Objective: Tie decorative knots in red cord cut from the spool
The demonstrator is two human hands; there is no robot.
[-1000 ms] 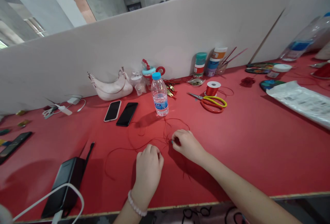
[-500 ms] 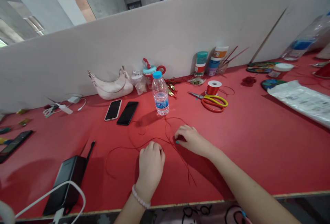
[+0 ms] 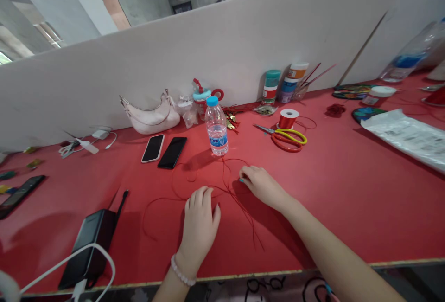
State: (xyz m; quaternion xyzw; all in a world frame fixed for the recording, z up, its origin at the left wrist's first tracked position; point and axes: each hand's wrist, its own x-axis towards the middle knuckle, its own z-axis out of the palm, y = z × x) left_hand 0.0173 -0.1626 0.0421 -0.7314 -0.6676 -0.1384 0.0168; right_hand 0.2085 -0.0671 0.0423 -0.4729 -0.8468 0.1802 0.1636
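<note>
Thin red cord (image 3: 243, 207) lies in loose loops and strands on the red table (image 3: 347, 190), in front of a water bottle (image 3: 216, 127). My left hand (image 3: 200, 221) rests flat on the table with its fingers stretched forward over a strand; a bead bracelet sits on its wrist. My right hand (image 3: 262, 186) is to the right of it, fingers curled and pinched together over the cord near a small teal bit at its fingertips. What the right hand grips is too thin to make out for sure.
Two phones (image 3: 167, 150) lie left of the bottle, a pale handbag (image 3: 149, 116) behind them. Scissors with yellow handles (image 3: 287, 135) and a red ribbon spool (image 3: 288, 118) sit at the back right. A black power bank (image 3: 88, 248) with a white cable is at the near left. A plastic bag (image 3: 406, 137) lies right.
My right hand has slid a little away from me and to the right along the cord. My left hand's fingers have gone from curled to stretched out flat.
</note>
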